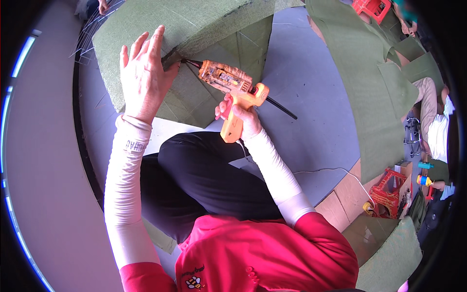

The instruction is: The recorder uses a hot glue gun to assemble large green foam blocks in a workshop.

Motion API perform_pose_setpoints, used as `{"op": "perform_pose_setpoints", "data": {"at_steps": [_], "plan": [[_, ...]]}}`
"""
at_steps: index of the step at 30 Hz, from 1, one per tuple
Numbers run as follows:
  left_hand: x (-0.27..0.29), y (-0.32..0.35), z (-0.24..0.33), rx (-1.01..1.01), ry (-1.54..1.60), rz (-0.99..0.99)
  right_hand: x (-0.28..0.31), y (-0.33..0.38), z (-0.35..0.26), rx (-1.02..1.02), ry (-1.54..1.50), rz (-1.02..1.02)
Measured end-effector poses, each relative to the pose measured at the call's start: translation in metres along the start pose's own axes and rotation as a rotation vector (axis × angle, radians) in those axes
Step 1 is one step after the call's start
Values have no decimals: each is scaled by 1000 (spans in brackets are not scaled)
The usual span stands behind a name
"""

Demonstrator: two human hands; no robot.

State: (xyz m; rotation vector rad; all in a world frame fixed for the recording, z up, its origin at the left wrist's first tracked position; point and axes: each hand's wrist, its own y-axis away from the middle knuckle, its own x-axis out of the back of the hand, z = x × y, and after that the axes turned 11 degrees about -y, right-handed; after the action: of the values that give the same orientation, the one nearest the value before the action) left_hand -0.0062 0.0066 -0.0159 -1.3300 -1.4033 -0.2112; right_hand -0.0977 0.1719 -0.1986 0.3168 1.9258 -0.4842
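Head view: right hand (249,122) wrapped round the glue gun (226,77) at its handle, fingers by the red trigger. Left hand (144,82) left of the gun, fingers spread over green block (209,24), thumb near nozzle. Gun is orange, grimy, black stick (282,108) out back, nozzle at block's edge. Grey floor (311,97), green sheet (335,63), red crate (387,197) right of gun.

Red shirt (272,253), white sleeves (122,194), black trousers (209,175)

The shirt's chest bears a yellow-and-black bee (193,282) under dark lettering (193,271). The sleeves fit close, wrinkled along the forearms — grey print (136,145) marks the left one near the wrist.
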Motion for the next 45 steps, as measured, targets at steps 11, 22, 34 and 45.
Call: {"op": "perform_pose_setpoints", "data": {"at_steps": [11, 22, 34, 45], "plan": [[3, 0, 0, 3, 79, 8, 8, 13, -18, -74, -28, 41], [3, 2, 4, 36, 79, -11, -14, 65, -98, -73, 98, -6], [-7, 5, 7, 56, 99, 27, 56, 145, -125, -21, 171, 663], [-12, 7, 5, 76, 96, 29, 42, 194, -133, 30, 92, 393]]}}
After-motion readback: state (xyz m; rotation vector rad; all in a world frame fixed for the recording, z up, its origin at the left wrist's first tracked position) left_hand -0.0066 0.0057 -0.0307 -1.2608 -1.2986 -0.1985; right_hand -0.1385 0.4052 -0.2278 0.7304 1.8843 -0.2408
